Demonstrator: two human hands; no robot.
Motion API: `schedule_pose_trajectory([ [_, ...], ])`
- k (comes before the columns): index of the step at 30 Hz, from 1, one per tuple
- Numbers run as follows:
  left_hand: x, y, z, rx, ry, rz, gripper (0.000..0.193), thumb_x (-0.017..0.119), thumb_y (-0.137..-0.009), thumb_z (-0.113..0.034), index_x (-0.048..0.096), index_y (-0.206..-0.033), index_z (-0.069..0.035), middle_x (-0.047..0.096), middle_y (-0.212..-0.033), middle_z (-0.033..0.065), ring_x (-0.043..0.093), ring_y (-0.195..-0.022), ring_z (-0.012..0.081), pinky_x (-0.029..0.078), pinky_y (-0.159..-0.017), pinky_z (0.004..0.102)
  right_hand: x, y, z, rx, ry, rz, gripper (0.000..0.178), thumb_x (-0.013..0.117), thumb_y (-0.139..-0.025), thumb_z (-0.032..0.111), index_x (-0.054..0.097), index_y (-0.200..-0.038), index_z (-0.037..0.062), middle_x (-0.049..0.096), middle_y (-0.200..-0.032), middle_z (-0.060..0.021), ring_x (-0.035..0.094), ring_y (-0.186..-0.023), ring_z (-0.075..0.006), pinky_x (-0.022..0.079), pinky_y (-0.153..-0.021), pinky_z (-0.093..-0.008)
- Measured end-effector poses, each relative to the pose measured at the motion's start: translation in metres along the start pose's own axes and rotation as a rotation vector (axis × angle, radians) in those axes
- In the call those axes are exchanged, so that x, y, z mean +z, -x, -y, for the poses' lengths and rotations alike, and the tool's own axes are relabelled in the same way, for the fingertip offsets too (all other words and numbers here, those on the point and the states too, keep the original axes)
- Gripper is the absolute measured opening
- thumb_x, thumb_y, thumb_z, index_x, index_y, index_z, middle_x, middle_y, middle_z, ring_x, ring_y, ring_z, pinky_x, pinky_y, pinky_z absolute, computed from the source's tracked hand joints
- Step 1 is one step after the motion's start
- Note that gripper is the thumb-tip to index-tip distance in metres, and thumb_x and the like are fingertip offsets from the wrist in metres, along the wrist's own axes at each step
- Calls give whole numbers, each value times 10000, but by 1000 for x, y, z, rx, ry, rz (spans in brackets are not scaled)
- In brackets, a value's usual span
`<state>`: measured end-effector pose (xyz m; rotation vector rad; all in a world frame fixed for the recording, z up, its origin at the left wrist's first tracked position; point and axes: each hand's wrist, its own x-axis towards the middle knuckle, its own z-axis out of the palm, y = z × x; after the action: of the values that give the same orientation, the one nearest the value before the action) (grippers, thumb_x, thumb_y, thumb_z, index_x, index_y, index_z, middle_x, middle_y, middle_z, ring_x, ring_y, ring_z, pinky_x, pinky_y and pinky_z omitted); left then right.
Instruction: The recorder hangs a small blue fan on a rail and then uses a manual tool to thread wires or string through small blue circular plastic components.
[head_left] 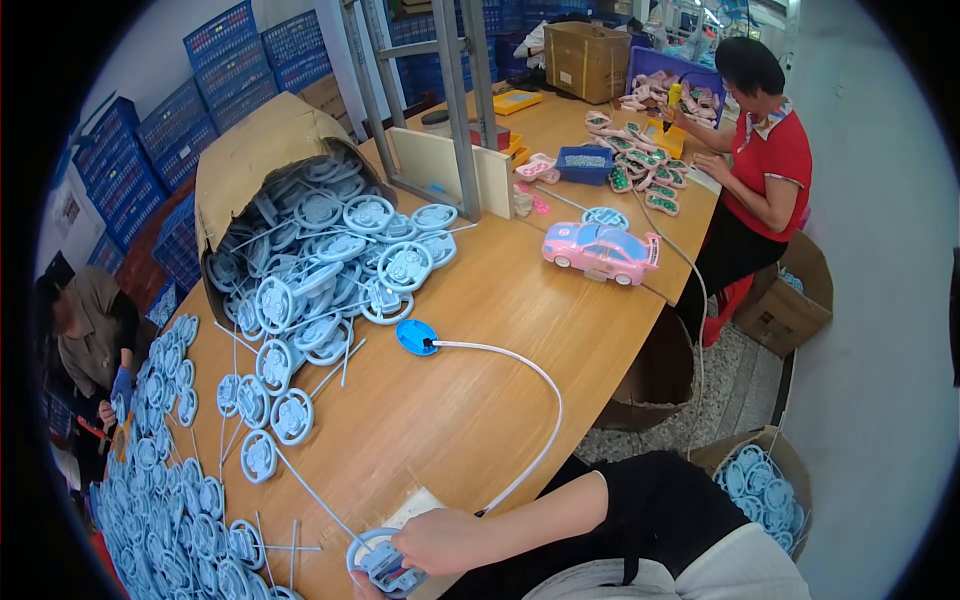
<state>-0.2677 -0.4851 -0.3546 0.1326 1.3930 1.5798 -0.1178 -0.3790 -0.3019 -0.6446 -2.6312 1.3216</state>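
Note:
A light blue toy steering wheel with a thin rod sits at the table's near edge. My right hand reaches in from the right, its bent fingers closed on the wheel's middle part. Of my left hand only a little shows at the lower edge, gripping the wheel's near rim. A whitish pad lies partly under the right hand. Farther up the table is a bright blue oval piece, joined to a white cable that curves back toward my arm.
Toy steering wheels spill from a cardboard box and pile along the left. A pink toy car stands at the right. A co-worker in red handles pink parts; another person sits at the left. A metal frame rises behind.

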Motion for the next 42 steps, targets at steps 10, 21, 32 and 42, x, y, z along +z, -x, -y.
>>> schedule_pose_trajectory([
  [10, 8, 9, 4, 150, 107, 67, 481, 428, -870, -437, 461, -1127, -32, 597, -839, 87, 569, -596, 172, 445, -419, 215, 12, -5, -11, -82, -27, -89, 244, 581, -765, 204, 553, -761, -38, 567, -674, -212, 570, -666, -370, 443, -601, -429],
  [21, 20, 8, 5, 40, 148, -65, 418, 357, -902, -414, 473, -1111, -70, 585, -795, 59, 548, -543, 170, 462, -420, 242, 16, -5, -14, -52, -30, -92, 240, 583, -770, 195, 550, -773, -42, 571, -700, -214, 572, -689, -370, 441, -606, -431],
  [32, 10, 10, 9, 174, 95, 61, 396, 415, -891, -376, 450, -1141, -72, 581, -935, 99, 573, -668, 179, 493, -500, 247, 25, -8, -15, -40, -18, -96, 249, 578, -779, 207, 539, -768, -39, 563, -687, -205, 569, -701, -370, 439, -611, -429],
  [42, 32, 26, -4, 24, 118, 71, 398, 385, -895, -402, 471, -1120, -85, 579, -981, 79, 585, -728, 188, 509, -551, 270, 11, -9, -14, -46, -5, -62, 256, 577, -775, 213, 552, -760, -41, 569, -687, -203, 571, -669, -365, 445, -596, -427],
])
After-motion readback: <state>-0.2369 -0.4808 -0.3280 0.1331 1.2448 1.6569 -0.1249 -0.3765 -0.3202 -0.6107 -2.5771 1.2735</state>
